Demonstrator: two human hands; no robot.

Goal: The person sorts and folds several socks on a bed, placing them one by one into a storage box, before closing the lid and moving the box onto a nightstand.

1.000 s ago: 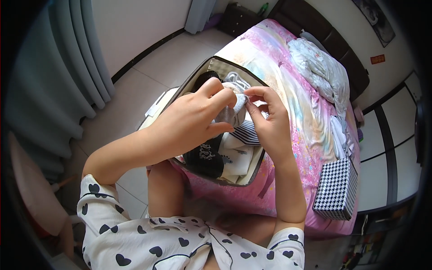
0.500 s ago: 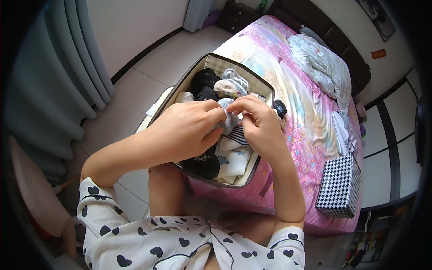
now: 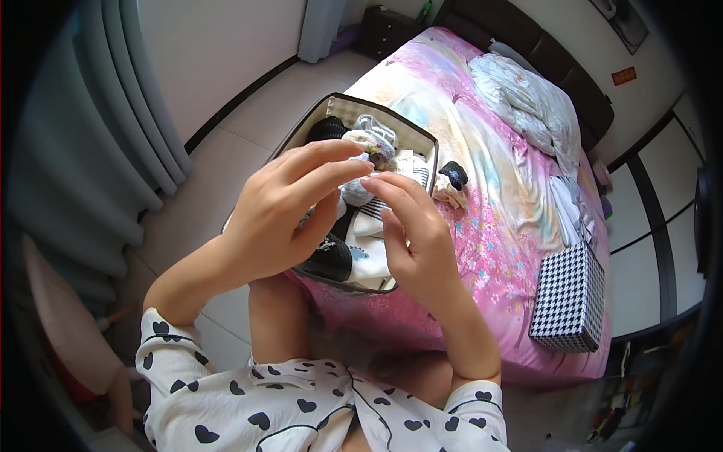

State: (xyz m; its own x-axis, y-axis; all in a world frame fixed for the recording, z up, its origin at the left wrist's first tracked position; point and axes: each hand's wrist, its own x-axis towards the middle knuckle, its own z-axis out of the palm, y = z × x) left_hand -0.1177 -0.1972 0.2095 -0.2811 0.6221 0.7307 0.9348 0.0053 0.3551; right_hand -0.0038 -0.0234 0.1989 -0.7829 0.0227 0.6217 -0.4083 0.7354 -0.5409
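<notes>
My left hand (image 3: pixel 290 200) hovers over an open fabric storage box (image 3: pixel 416 145) filled with socks, its fingers stretched and empty. Opposite it, my right hand (image 3: pixel 416 233) is also empty, thumb and fingers apart. Between and below the fingertips lies a light grey-blue sock (image 3: pixel 356 194), partly covered by my hands. Around it sit a striped sock (image 3: pixel 367 220), a white sock with a blue dinosaur print (image 3: pixel 366 256), a black sock (image 3: pixel 328 260), a black ribbed roll (image 3: pixel 327 129) and a grey-and-white bundle (image 3: pixel 379 129). My left hand hides the box's left side.
The box stands at the edge of a bed with a pink patterned sheet (image 3: pixel 489 279). Beside it on the bed lie a black sock (image 3: pixel 454 174) and a beige bundle (image 3: pixel 449 196). A houndstooth box (image 3: pixel 568 301) is farther right; a quilt (image 3: pixel 527 102) lies behind.
Both hands have let go of the grey-blue sock and opened, and it now rests in the box. My left hand's fingers have straightened. The view has shifted slightly.
</notes>
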